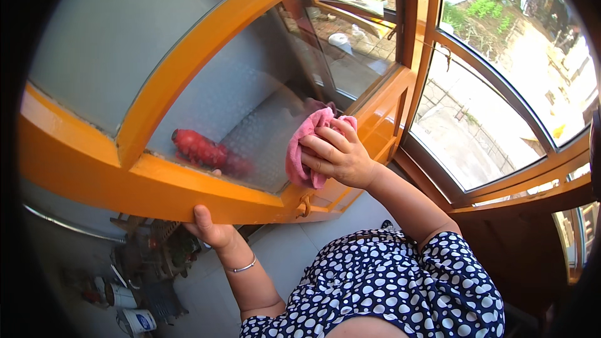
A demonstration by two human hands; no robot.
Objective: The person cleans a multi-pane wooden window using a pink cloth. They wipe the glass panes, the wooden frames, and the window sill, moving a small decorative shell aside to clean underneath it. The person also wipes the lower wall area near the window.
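Observation:
An orange wooden door (206, 197) with glass panes stands across my view. My right hand (341, 155) presses a bunched pink cloth (307, 150) against the lower right part of a glass pane (250, 106), fingers spread over the cloth. Hazy, spotty marks cover the glass around it. My left hand (211, 230) grips the door's edge, the thumb on the near side and the other fingers mostly hidden behind the wood. Below the cloth, a small metal hook (304, 205) hangs on the door.
A red, bumpy thing (203, 149) shows through the pane, partly blurred. To the right, dark-framed windows (482, 112) look onto a sunlit yard. White buckets (134, 320) and other clutter stand on the floor at lower left. Pale tiles (275, 256) lie below the door.

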